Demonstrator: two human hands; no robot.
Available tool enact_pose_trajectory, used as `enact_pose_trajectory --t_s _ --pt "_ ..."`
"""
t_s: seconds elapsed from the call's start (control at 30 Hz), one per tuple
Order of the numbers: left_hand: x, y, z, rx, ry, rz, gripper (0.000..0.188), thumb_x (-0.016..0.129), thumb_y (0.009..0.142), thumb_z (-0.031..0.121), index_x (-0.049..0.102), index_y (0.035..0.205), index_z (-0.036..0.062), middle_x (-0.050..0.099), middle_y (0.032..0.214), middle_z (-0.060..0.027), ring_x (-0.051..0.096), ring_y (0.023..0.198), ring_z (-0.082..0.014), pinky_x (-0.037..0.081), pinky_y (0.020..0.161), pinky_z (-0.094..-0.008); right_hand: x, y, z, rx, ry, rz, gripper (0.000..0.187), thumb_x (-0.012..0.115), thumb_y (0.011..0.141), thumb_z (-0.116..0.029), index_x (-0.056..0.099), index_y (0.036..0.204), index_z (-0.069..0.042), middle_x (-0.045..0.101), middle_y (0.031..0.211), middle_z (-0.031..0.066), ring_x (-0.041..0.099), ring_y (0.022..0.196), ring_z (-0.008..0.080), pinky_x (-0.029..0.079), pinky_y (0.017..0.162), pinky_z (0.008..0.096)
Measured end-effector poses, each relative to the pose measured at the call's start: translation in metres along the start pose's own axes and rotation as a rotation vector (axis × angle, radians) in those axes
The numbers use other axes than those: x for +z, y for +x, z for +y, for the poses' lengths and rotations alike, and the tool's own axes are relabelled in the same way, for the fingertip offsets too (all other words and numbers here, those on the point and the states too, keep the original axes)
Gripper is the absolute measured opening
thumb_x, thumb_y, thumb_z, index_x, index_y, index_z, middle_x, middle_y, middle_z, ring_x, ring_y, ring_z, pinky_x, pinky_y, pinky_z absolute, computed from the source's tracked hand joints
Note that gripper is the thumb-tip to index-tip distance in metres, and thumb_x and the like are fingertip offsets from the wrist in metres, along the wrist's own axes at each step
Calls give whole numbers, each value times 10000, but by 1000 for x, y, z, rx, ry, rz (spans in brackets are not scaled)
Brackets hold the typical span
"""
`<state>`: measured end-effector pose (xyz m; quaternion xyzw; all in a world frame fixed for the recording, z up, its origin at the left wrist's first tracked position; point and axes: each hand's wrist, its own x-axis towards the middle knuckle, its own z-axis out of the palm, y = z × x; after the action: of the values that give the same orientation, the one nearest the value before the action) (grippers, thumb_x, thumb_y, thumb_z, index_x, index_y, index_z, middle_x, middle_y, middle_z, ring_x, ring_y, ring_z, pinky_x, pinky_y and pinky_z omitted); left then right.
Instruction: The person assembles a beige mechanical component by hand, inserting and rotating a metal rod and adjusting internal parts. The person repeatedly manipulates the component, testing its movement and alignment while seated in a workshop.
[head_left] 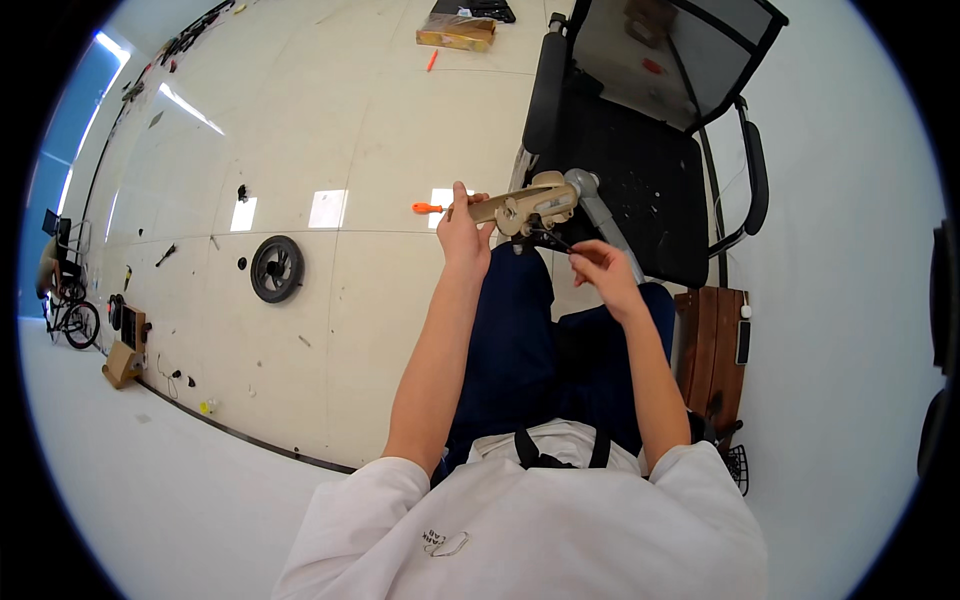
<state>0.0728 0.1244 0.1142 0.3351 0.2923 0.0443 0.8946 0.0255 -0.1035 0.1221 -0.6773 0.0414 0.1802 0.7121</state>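
Observation:
Above my knees, by the front of a black office chair, sits a beige mechanical part with a round boss on its side. A grey metal tube joins it and slants down beside my right leg. My left hand is closed around the beige part's left end. Between the fingers of my right hand is a thin dark rod-like tool, which reaches the underside of the part. Its tip is too small to make out. An orange-handled screwdriver shows just left of my left hand; whether it touches the hand I cannot tell.
A black wheel lies on the tiled floor at left, with small parts scattered around. An open cardboard box lies at the top. Right of my legs stands a brown wooden box against the white wall. A wheelchair stands far left.

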Motion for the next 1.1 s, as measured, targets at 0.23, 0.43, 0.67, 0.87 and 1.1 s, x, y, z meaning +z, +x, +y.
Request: enact_pose_trajectory --t_s 0.23,0.43,0.67,0.87,1.1 --pt "6 -4 2 27 51 -22 357 581 964 384 538 937 30 590 1017 -112 568 1030 -211 483 954 -421 -3 54 -42 7 377 113 330 595 893 -47 569 1213 29 669 1001 107 646 860 160 541 832 295" --pt "4 -2 1 41 70 -45 367 595 955 388 555 905 26 608 995 -113 592 981 -206 504 920 -396 89 24 -92 -401 -217 45 256 557 915 -89 636 1143 -5 698 1028 81 645 924 161 496 839 300" --pt "-1 2 -5 23 1 -1 382 601 949 407 563 912 29 616 967 -101 593 932 -199 512 837 -380 97 -57 -51 -904 -855 -117 174 688 773 -26 679 947 -38 671 1000 73 616 1034 261 455 961 417" --pt "7 -4 0 53 62 6 380 614 944 399 565 891 26 616 945 -101 592 931 -193 516 842 -366 89 -52 -72 -922 -915 -158 210 724 762 -26 702 968 -61 703 972 59 670 952 212 521 856 364" --pt "7 -2 2 46 77 -80 362 609 949 382 557 911 26 612 989 -107 584 996 -200 489 923 -399 61 49 -86 -443 -192 311 164 589 905 -109 654 986 18 672 685 103 623 533 142 493 511 298"
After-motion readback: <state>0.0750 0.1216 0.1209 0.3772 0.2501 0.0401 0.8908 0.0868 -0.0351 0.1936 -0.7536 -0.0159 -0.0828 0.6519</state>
